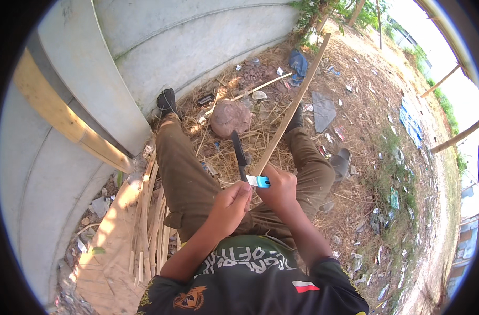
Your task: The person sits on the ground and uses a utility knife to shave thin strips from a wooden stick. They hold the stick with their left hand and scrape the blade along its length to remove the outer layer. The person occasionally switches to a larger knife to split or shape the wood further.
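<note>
My left hand (229, 209) is closed, its thumb and fingertips at the narrow near end of a dark knife (239, 152). The wide black part of the knife points away from me, between my knees. A long flat bamboo strip (296, 102) runs from my closed right hand (279, 188) up and away to the right. Between the two hands sits a small blue and white piece (260, 181), against the right hand's fingers; its kind I cannot make out. The knife and the strip's near end lie close together, and the fingers partly hide both.
A round brown stone (231, 118) lies between my feet, among straw and shavings. Several bamboo strips (151, 220) lie by my left thigh. A concrete wall (197, 39) stands ahead and left, with a bamboo pole (74, 118) against it. A grey sandal (341, 164) is by my right knee.
</note>
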A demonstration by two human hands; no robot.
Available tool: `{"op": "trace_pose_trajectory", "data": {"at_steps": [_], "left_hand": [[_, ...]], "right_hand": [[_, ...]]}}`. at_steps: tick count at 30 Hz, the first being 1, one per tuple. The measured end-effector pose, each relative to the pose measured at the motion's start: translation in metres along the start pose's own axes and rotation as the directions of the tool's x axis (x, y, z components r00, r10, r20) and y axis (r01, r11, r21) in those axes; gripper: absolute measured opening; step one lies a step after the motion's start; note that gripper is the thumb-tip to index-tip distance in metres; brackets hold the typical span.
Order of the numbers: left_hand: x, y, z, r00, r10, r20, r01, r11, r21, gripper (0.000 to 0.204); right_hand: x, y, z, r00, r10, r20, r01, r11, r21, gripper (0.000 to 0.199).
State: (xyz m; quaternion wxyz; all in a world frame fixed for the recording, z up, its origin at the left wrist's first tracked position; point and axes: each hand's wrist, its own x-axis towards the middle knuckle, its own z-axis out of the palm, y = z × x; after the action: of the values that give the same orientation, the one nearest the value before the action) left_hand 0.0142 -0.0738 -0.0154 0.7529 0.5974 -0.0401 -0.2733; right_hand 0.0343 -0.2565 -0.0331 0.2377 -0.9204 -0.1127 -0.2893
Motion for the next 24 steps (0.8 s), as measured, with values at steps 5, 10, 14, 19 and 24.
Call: {"op": "trace_pose_trajectory", "data": {"at_steps": [5,10,14,19,24], "left_hand": [[-0.003,0.000,-0.001,0.999,-0.040,0.017,0.041,0.998,-0.053,0.036],[-0.005,-0.002,0.001,1.000,0.027,-0.007,-0.027,0.999,0.025,0.037],[-0.008,0.004,0.007,0.989,0.137,-0.063,-0.116,0.957,0.267,0.037],[-0.008,0.012,0.011,0.978,0.206,-0.040,-0.174,0.905,0.387,0.037],[-0.010,0.023,0.015,0.978,0.199,-0.056,-0.161,0.905,0.395,0.037]], "right_hand": [[-0.003,0.005,0.009,0.999,-0.015,-0.037,0.017,0.999,0.047,0.020],[-0.008,0.005,0.010,0.996,-0.024,-0.090,0.024,1.000,0.002,0.023],[-0.011,0.007,0.012,0.995,0.051,-0.082,-0.055,0.997,-0.046,0.027],[0.001,0.013,0.001,0.993,0.005,-0.117,-0.012,0.998,-0.064,0.025],[0.011,0.012,-0.002,0.979,-0.002,-0.202,-0.017,0.996,-0.093,0.025]]}}
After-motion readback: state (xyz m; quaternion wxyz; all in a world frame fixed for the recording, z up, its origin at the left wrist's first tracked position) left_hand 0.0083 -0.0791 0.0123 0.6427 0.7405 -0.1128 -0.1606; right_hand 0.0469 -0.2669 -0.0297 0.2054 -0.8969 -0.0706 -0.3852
